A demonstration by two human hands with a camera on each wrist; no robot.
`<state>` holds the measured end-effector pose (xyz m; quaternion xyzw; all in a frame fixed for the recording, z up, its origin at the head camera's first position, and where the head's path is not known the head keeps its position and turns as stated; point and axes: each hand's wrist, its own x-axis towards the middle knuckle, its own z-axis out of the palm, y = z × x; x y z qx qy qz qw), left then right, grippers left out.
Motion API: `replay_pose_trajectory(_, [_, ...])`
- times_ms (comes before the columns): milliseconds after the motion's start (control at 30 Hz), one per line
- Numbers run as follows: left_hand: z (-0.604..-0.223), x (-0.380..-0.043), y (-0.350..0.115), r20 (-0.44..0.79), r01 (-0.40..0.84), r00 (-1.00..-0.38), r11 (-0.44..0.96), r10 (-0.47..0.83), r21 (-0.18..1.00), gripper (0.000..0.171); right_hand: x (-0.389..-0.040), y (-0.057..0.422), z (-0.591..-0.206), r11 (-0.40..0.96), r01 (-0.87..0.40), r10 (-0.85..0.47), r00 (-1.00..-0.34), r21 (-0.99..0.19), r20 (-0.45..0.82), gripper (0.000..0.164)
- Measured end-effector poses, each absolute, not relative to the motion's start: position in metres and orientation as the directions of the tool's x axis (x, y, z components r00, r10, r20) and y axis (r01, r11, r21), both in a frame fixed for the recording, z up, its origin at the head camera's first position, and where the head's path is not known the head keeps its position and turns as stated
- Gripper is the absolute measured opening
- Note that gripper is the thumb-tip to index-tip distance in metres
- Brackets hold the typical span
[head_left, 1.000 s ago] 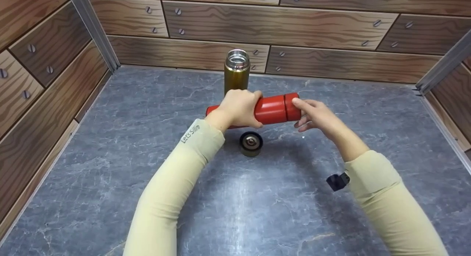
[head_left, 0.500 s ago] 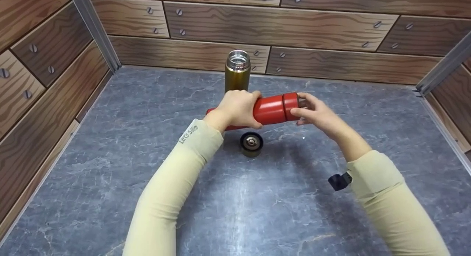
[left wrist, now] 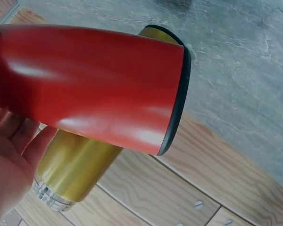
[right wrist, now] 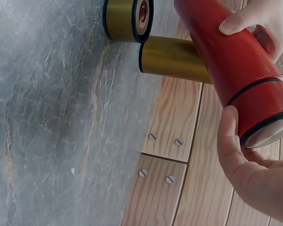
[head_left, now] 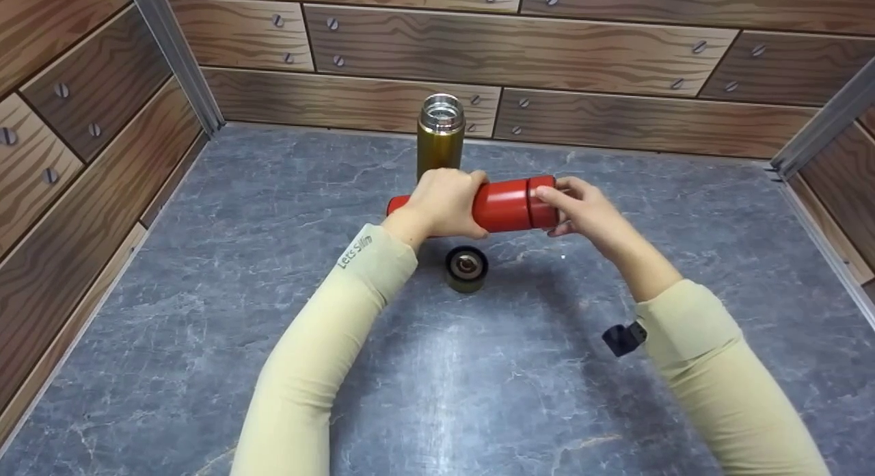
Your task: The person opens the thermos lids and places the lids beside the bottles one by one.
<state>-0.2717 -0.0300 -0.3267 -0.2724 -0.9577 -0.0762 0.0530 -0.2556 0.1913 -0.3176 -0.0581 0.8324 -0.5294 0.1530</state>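
A red thermos bottle [head_left: 504, 206] lies nearly level in the air, its cap end to the right. My left hand [head_left: 444, 201] grips its body from above. At the red cap [head_left: 543, 202], my right hand [head_left: 591, 213] pinches with thumb on the near side and fingers behind. In the right wrist view a thin dark seam separates the cap [right wrist: 264, 108] from the body, and the cap's silvery end shows. The left wrist view has the bottle's dark-rimmed base [left wrist: 177, 101]. Part of the body is hidden under my left hand.
Behind the red bottle stands a gold thermos bottle [head_left: 439, 148], upright and without a lid, its steel mouth showing. A gold lid [head_left: 467, 269] rests inside-up on the grey marbled table [head_left: 437, 394], just in front of it. Wood-patterned walls [head_left: 519, 48] enclose the table.
My right fingers and thumb have shifted around the red cap, the thumb going down and then back up. The left hand keeps its grip; the bottle has tilted only slightly.
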Motion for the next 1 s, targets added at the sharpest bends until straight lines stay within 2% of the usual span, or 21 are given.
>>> replay_pose_trajectory(133, [-0.328, -0.272, -0.03, 0.146, 0.531, -0.846, 0.834, 0.512, 0.149, 0.065, -0.254, 0.198, -0.32, 0.414, -0.041, -0.321, -0.941, -0.909, -0.104, 0.058])
replay_pose_trajectory(233, [-0.328, -0.272, -0.03, 0.137, 0.529, -0.848, 0.832, 0.511, 0.166, 0.065, -0.253, 0.202, -0.319, 0.404, -0.08, -0.362, -0.929, -0.911, -0.079, 0.062])
replay_pose_trajectory(333, [-0.328, -0.272, -0.029, 0.13, 0.524, -0.851, 0.835, 0.508, 0.168, 0.065, -0.253, 0.202, -0.317, 0.422, -0.051, -0.366, -0.923, -0.905, -0.118, 0.068])
replay_pose_trajectory(567, [-0.33, -0.274, -0.029, 0.125, 0.529, -0.848, 0.835, 0.514, 0.154, 0.064, -0.253, 0.197, -0.314, 0.501, 0.075, -0.264, -0.935, -0.862, -0.235, 0.075])
replay_pose_trajectory(733, [-0.328, -0.272, -0.028, 0.118, 0.528, -0.849, 0.834, 0.515, 0.158, 0.065, -0.252, 0.201, -0.312, 0.491, -0.011, -0.315, -0.935, -0.871, -0.166, 0.061])
replay_pose_trajectory(867, [-0.327, -0.271, -0.028, 0.114, 0.525, -0.851, 0.837, 0.513, 0.154, 0.066, -0.252, 0.205, -0.31, 0.478, -0.094, -0.372, -0.922, -0.873, -0.105, 0.063])
replay_pose_trajectory(1000, [-0.327, -0.271, -0.027, 0.116, 0.525, -0.851, 0.839, 0.513, 0.144, 0.065, -0.251, 0.204, -0.309, 0.493, -0.023, -0.342, -0.924, -0.87, -0.169, 0.07])
